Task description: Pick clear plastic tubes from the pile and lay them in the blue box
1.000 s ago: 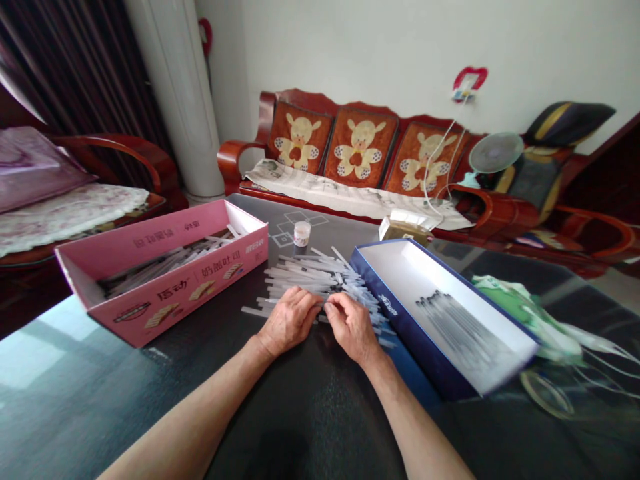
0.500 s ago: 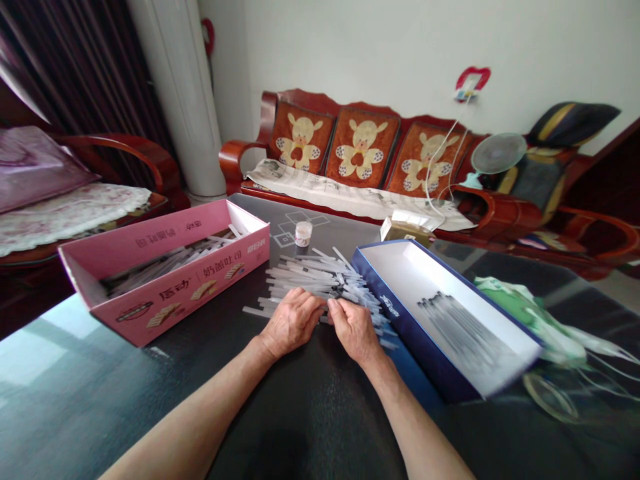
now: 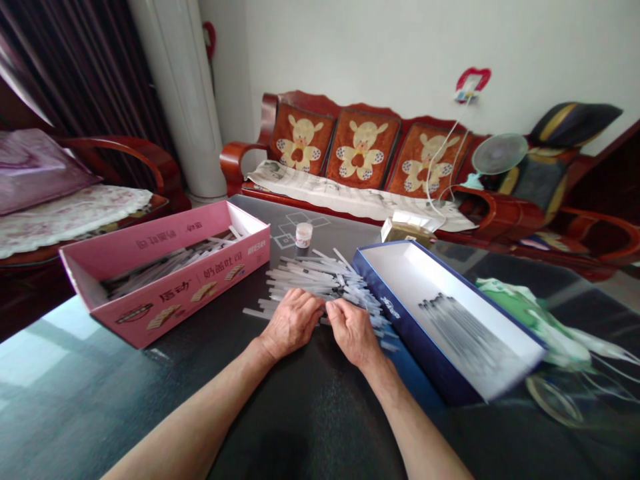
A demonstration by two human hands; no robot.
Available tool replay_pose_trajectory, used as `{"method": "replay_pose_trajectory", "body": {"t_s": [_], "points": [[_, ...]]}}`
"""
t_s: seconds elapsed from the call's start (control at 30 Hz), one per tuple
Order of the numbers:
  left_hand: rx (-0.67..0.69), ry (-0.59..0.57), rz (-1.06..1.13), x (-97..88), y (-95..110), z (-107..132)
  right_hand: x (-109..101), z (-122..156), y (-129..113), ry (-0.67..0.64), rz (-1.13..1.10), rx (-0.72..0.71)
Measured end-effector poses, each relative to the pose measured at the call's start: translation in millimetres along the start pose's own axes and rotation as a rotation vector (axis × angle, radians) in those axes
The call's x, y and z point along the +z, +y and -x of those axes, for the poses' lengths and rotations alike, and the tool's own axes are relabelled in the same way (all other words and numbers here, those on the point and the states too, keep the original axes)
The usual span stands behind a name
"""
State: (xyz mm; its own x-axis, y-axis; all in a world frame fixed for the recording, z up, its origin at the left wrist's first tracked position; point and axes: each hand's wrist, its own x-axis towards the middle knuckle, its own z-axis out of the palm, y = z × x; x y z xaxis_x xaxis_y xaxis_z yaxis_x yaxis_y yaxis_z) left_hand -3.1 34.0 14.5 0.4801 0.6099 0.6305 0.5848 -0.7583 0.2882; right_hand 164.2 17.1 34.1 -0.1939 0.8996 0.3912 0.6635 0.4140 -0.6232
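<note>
barely shifted, left hand (image 3: 293,325) and right hand (image 3: 353,333) keep fingers curled on loose plastic sticks (image 3: 310,275), grip unclear.

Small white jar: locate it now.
In the head view, the small white jar stands on the dark tabletop just beyond the loose clear sticks, between the pink box on the left and the blue box on the right.

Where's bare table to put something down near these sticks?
Bare dark table lies between your forearms and below the pink box. It's crowded where the translucent sticks spread under your left hand and right hand against the blue box.
</note>
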Motion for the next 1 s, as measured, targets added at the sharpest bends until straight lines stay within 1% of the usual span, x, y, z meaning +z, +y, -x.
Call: {"method": "replay_pose_trajectory", "body": {"t_s": [0.07,0.17,0.23,0.3,0.37,0.4,0.47,0.5,0.57,0.63,0.7,0.73,0.8,0.87,0.9,0.93,0.97,1.0], "points": [[0.003,0.000,-0.009,0.0,0,0,0,0,-1,-0.010,-0.015,-0.008],[0.021,0.017,-0.020,-1.3,0,-1,1,0,-3,-0.015,-0.056,0.091],[0.031,0.078,-0.034,-3.2,1,-3,3,0,-2,-0.008,-0.148,0.192],[0.007,0.196,-0.061,-5.1,2,-3,6,-1,-1,0.031,-0.273,0.312],[-0.066,0.315,-0.074,-5.7,3,-2,9,-3,1,0.112,-0.406,0.433],[-0.119,0.349,-0.058,-5.3,3,-1,11,-4,1,0.152,-0.473,0.480],[-0.268,0.353,0.038,-3.4,3,1,15,-3,-2,0.175,-0.591,0.513],[-0.367,0.347,0.117,-2.2,3,2,17,-3,-5,0.156,-0.635,0.504],[-0.581,0.353,0.317,-0.8,3,1,22,0,-13,0.077,-0.693,0.473],[-0.737,0.392,0.511,-1.2,3,-1,27,4,-22,0.003,-0.758,0.473],[-0.786,0.422,0.643,-3.2,4,-4,31,7,-29,-0.056,-0.868,0.537],[-0.782,0.425,0.683,-4.2,5,-6,32,8,-31,-0.090,-0.932,0.581],[-0.760,0.412,0.766,-5.5,5,-8,31,8,-32,-0.202,-1.023,0.653],[-0.756,0.392,0.880,-5.3,4,-8,24,6,-29,-0.316,-0.989,0.652],[-0.763,0.387,0.938,-4.9,3,-8,19,4,-25,-0.329,-0.915,0.617],[-0.775,0.383,0.990,-4.5,2,-8,12,2,-21,-0.293,-0.803,0.563],[-0.785,0.380,1.026,-4.2,2,-8,5,-1,-14,-0.208,-0.665,0.494],[-0.790,0.368,1.043,-4.2,2,-8,-3,-4,-7,-0.084,-0.507,0.413]]}}
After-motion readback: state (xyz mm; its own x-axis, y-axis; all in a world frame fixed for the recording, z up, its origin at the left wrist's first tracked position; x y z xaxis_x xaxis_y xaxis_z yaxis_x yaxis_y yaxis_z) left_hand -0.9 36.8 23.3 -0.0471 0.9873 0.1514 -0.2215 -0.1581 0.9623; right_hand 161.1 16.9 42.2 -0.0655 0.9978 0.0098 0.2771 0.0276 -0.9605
